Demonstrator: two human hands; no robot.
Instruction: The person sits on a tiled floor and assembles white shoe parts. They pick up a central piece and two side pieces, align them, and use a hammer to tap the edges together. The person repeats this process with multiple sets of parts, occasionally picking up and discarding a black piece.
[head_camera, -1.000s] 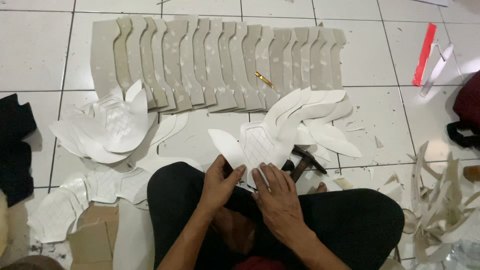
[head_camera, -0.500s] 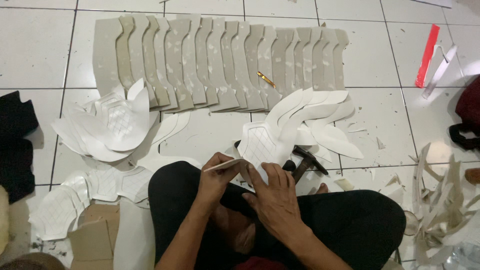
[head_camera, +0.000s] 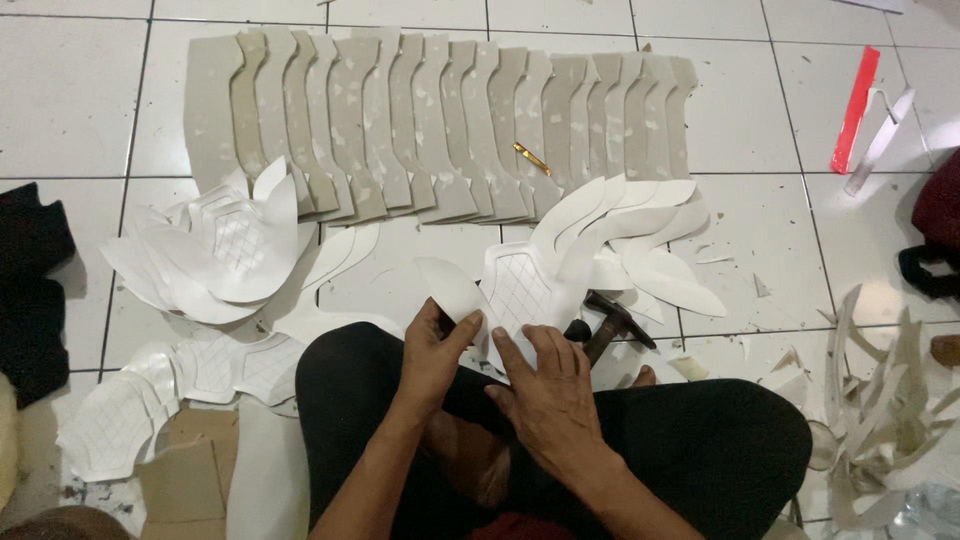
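Two hands work one white cut-out piece (head_camera: 505, 300) over the lap, just beside the hammer (head_camera: 610, 325); left hand (head_camera: 432, 355) pinches its curved flap, right hand (head_camera: 548, 385) lies flat on it, fingers spread, apparently steadying it; finished stacks lie beyond the hammer.

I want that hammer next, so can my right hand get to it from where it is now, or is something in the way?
Probably yes. The right hand rests on the white cut piece on the lap, and the hammer lies on the floor just beyond its fingers, head exposed. Only loose white pieces lie beside it.
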